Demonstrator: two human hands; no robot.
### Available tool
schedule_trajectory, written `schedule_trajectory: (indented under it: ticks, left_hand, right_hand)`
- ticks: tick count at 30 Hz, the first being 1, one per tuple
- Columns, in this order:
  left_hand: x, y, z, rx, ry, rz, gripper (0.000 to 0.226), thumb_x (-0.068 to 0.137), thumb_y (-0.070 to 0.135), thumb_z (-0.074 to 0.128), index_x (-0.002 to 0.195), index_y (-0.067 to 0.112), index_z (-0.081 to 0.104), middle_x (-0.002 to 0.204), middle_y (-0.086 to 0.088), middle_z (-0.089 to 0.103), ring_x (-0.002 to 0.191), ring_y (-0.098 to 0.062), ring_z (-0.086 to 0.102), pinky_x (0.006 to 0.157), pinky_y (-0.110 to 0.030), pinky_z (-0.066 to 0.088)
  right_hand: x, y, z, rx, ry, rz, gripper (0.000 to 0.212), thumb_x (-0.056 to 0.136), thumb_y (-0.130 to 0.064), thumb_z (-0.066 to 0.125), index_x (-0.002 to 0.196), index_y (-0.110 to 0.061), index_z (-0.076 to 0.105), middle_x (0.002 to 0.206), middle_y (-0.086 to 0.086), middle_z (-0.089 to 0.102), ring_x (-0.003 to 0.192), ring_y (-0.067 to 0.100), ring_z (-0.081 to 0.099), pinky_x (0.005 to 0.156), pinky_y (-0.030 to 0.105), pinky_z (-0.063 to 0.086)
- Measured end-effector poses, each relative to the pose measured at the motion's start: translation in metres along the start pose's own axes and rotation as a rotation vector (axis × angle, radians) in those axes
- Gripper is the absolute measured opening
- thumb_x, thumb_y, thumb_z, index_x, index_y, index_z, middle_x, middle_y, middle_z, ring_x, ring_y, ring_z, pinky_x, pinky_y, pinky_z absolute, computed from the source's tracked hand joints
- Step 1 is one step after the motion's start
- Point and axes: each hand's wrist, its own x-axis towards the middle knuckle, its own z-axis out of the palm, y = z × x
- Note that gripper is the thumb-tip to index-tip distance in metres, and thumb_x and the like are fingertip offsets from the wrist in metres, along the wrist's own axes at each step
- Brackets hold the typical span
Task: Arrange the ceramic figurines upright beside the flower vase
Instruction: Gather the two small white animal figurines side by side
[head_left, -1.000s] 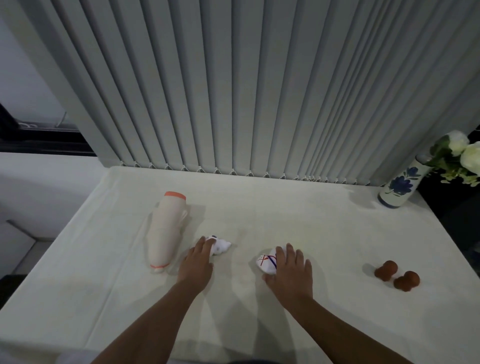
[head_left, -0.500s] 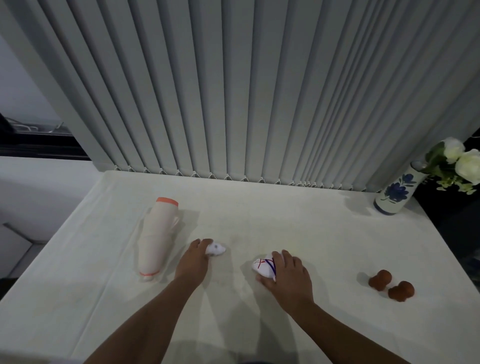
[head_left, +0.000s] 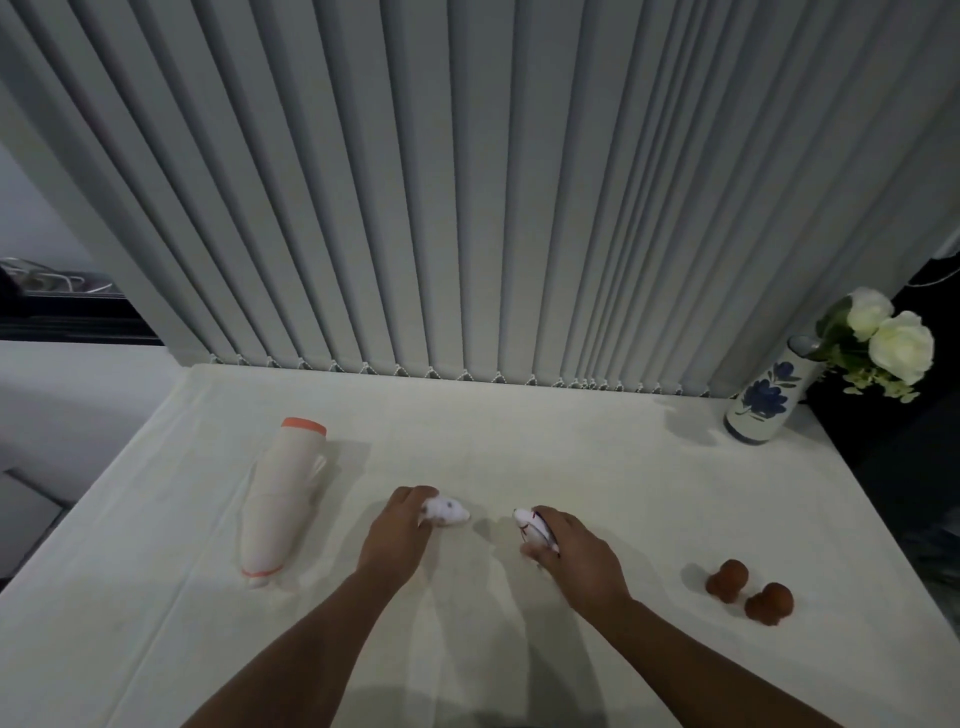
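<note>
Head view shows both hands down on a white cloth-covered table (head_left: 597, 467), each closed around a small white figurine. The left hand (head_left: 397, 535) has its fingers curled over the back of a plain white figurine (head_left: 447, 511), whose front end pokes out to the right; the right hand (head_left: 576, 556) wraps a second figurine (head_left: 530, 525) marked with red and dark lines, its tip showing past the fingers. Both sit near the table's middle, well apart from the flower vase (head_left: 766, 400), which stands upright at the far right corner. Two brown figurines (head_left: 748, 590) lie to the right, and a tall white one with an orange rim (head_left: 283, 499) lies on its side to the left. Being ceramic, these are likely stiff, smooth, a little slippery, and apt to chip if knocked together or dropped. A grip round the thickest part of the body seems safest, leaving thin protruding parts free, and each should be set down gently on its base.
</note>
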Motion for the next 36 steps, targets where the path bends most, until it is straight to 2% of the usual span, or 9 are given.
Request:
schedule_trajectory:
  ticks: [2, 8, 13, 17, 20, 24, 27, 32, 36]
  left_hand:
    - [0.003, 0.008, 0.005, -0.008, 0.006, 0.005, 0.038, 0.084, 0.006, 0.059, 0.121, 0.017, 0.057, 0.119, -0.007, 0.058, 0.102, -0.024, 0.060, 0.086, -0.029, 0.046]
    - [0.017, 0.034, 0.029, -0.018, -0.034, 0.039, 0.041, 0.083, 0.006, 0.060, 0.122, 0.017, 0.057, 0.117, -0.008, 0.058, 0.100, -0.025, 0.061, 0.085, -0.030, 0.046]
    - [0.033, 0.054, 0.045, -0.018, -0.136, 0.048, 0.039, 0.083, 0.018, 0.065, 0.121, 0.019, 0.059, 0.114, -0.006, 0.062, 0.103, -0.021, 0.060, 0.086, -0.026, 0.042]
    - [0.047, 0.084, 0.064, -0.027, -0.276, 0.102, 0.050, 0.076, 0.041, 0.058, 0.122, 0.021, 0.059, 0.110, -0.006, 0.063, 0.102, -0.021, 0.060, 0.086, -0.029, 0.043]
    - [0.056, 0.099, 0.077, -0.012, -0.326, 0.132, 0.046, 0.079, 0.040, 0.060, 0.122, 0.023, 0.058, 0.109, -0.006, 0.063, 0.102, -0.021, 0.060, 0.087, -0.030, 0.044]
    - [0.058, 0.106, 0.080, -0.032, -0.320, 0.152, 0.043, 0.081, 0.036, 0.064, 0.121, 0.021, 0.059, 0.105, -0.005, 0.062, 0.100, -0.022, 0.060, 0.088, -0.033, 0.046]
    - [0.056, 0.113, 0.085, -0.030, -0.347, 0.173, 0.044, 0.079, 0.037, 0.064, 0.120, 0.022, 0.059, 0.108, -0.007, 0.063, 0.101, -0.022, 0.060, 0.089, -0.032, 0.045]
    - [0.056, 0.123, 0.096, -0.003, -0.405, 0.167, 0.054, 0.072, 0.044, 0.056, 0.121, 0.022, 0.059, 0.111, -0.006, 0.062, 0.104, -0.021, 0.058, 0.089, -0.029, 0.041]
    - [0.056, 0.123, 0.099, 0.022, -0.432, 0.177, 0.060, 0.069, 0.050, 0.051, 0.123, 0.023, 0.058, 0.111, -0.007, 0.061, 0.105, -0.021, 0.058, 0.090, -0.030, 0.042]
  right_hand:
    - [0.003, 0.003, -0.009, 0.033, 0.003, 0.022, 0.023, 0.088, -0.047, 0.054, 0.110, -0.042, 0.051, 0.102, -0.016, 0.058, 0.087, 0.006, 0.055, 0.072, 0.024, 0.039]
    - [0.012, 0.019, -0.042, 0.057, 0.012, 0.050, 0.015, 0.089, -0.043, 0.055, 0.102, -0.036, 0.055, 0.091, -0.014, 0.061, 0.082, 0.008, 0.055, 0.065, 0.020, 0.038]
    - [0.014, 0.030, -0.066, 0.001, -0.074, 0.059, 0.019, 0.084, -0.043, 0.057, 0.100, -0.034, 0.054, 0.094, -0.007, 0.066, 0.086, 0.016, 0.061, 0.074, 0.033, 0.046]
    - [0.018, 0.052, -0.087, -0.052, -0.140, 0.080, 0.020, 0.087, -0.046, 0.056, 0.103, -0.033, 0.056, 0.097, -0.008, 0.068, 0.089, 0.017, 0.062, 0.077, 0.033, 0.047]
    - [0.018, 0.069, -0.097, -0.062, -0.180, 0.104, 0.022, 0.087, -0.045, 0.058, 0.106, -0.035, 0.056, 0.099, -0.011, 0.067, 0.091, 0.016, 0.063, 0.076, 0.029, 0.046]
    - [0.015, 0.073, -0.099, -0.015, -0.188, 0.110, 0.018, 0.086, -0.046, 0.059, 0.100, -0.035, 0.057, 0.086, -0.013, 0.065, 0.083, 0.017, 0.067, 0.065, 0.022, 0.043]
    - [0.014, 0.079, -0.101, 0.008, -0.191, 0.103, 0.020, 0.083, -0.044, 0.062, 0.101, -0.034, 0.057, 0.093, -0.008, 0.069, 0.084, 0.017, 0.067, 0.072, 0.029, 0.048]
    - [0.013, 0.089, -0.097, 0.075, -0.154, 0.079, 0.024, 0.080, -0.044, 0.063, 0.097, -0.026, 0.060, 0.093, -0.003, 0.069, 0.086, 0.019, 0.064, 0.080, 0.040, 0.051]
    - [0.013, 0.095, -0.097, 0.110, -0.146, 0.105, 0.022, 0.080, -0.038, 0.068, 0.100, -0.030, 0.062, 0.096, -0.005, 0.070, 0.085, 0.018, 0.065, 0.079, 0.038, 0.052]
